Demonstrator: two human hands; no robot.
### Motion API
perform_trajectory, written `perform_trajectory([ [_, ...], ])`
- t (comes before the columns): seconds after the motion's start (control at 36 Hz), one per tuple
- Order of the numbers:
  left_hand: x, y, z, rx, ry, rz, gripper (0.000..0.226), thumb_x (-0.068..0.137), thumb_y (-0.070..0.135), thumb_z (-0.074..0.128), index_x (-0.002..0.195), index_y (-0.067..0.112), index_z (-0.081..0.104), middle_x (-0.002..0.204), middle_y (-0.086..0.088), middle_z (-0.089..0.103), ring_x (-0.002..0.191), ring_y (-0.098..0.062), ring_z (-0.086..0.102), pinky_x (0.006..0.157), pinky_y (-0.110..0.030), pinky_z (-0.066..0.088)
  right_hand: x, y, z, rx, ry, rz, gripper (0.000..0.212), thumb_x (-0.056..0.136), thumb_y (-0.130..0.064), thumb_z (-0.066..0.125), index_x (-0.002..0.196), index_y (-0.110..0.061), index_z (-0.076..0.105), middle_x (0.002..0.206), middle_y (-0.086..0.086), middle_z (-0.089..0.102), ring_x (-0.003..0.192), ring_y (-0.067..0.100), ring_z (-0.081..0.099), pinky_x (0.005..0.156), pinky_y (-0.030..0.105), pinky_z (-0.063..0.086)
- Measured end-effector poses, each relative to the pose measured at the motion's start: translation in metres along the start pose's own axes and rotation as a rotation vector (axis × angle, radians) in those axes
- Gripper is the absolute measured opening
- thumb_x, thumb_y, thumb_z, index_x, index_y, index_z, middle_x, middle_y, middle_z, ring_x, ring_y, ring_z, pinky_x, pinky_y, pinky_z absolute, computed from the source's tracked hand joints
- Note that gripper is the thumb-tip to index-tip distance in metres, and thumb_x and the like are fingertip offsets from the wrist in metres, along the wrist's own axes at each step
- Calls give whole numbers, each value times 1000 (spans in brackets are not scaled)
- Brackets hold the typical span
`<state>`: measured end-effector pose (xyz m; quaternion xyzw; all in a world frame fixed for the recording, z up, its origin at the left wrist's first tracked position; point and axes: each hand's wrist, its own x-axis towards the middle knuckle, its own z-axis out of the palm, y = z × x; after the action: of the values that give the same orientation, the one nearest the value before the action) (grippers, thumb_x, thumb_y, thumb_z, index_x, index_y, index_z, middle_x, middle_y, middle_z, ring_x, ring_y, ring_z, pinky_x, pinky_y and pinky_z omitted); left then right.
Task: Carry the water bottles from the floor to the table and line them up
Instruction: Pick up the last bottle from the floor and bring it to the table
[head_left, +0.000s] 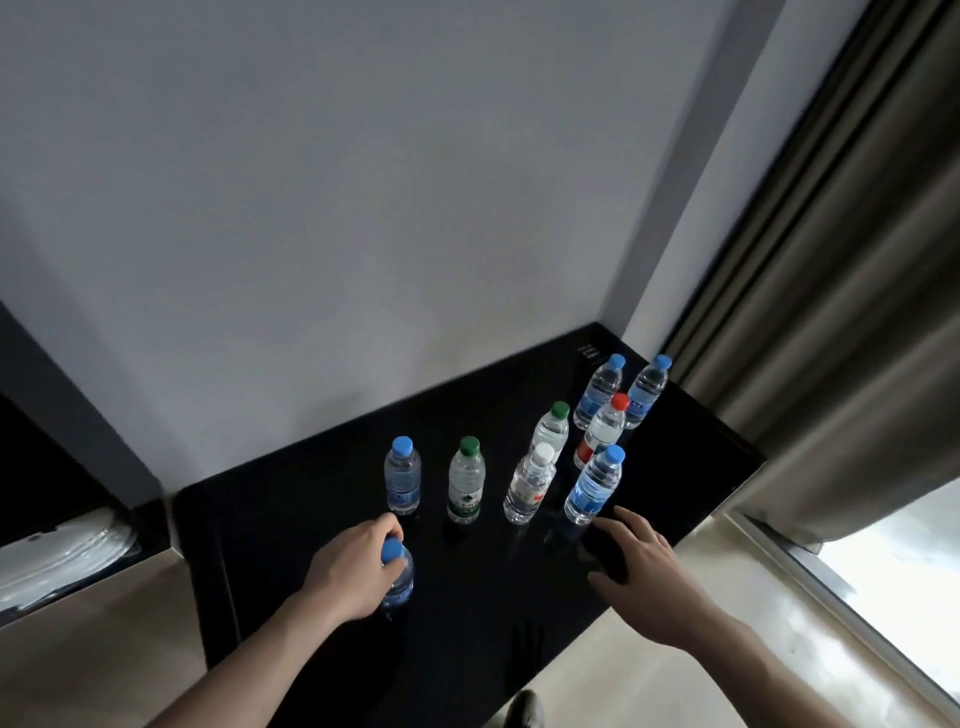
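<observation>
Several clear water bottles stand upright on a glossy black table (322, 514). My left hand (353, 566) grips a blue-capped bottle (399, 582) near the table's front left; its base rests on or just above the surface. Behind it stand another blue-capped bottle (402, 478), a green-capped bottle (466, 480), a white-capped bottle (531, 486) and a blue-capped bottle (595, 486). Further back are a green-capped bottle (551, 431), a red-capped bottle (603, 431) and two blue-capped bottles (600, 389) (649, 389). My right hand (639, 561) hovers with fingers spread, holding nothing, just in front of the nearest right bottle.
A white wall (363, 208) backs the table. A grey curtain (831, 312) hangs at the right, with a bright window sill (883, 597) below it. A dark shelf with white plates (62, 551) sits at the left. Beige floor (104, 649) surrounds the table.
</observation>
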<state>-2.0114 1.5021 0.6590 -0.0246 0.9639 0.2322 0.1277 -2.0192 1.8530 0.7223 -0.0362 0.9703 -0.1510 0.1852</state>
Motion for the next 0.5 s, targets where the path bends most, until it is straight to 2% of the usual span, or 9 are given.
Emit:
perform_trajectory([
  [0.22,26,8,13,7,19,-38,13,94,45,57,95,39,46,89,17,59,72,-2,57,58,-19,41,61,23,-28,-45,7,-5,76,89,-49,60,154,-34,26,163,-5,14,146,25,25,113,38,36],
  [0.36,38,15,27,30,41,-74,14,93,49,56,94,40,46,86,20,60,76,1,56,62,-19,43,105,45,-38,-71,-24,-63,76,88,-50,62,154,-35,26,165,-3,11,148,25,20,115,38,33],
  [0.5,46,30,47,57,62,-168,15,94,48,55,92,43,41,87,22,58,74,3,57,59,-16,43,148,74,-49,-122,-73,-140,76,88,-51,57,154,-36,23,163,-5,10,139,27,29,110,37,37],
])
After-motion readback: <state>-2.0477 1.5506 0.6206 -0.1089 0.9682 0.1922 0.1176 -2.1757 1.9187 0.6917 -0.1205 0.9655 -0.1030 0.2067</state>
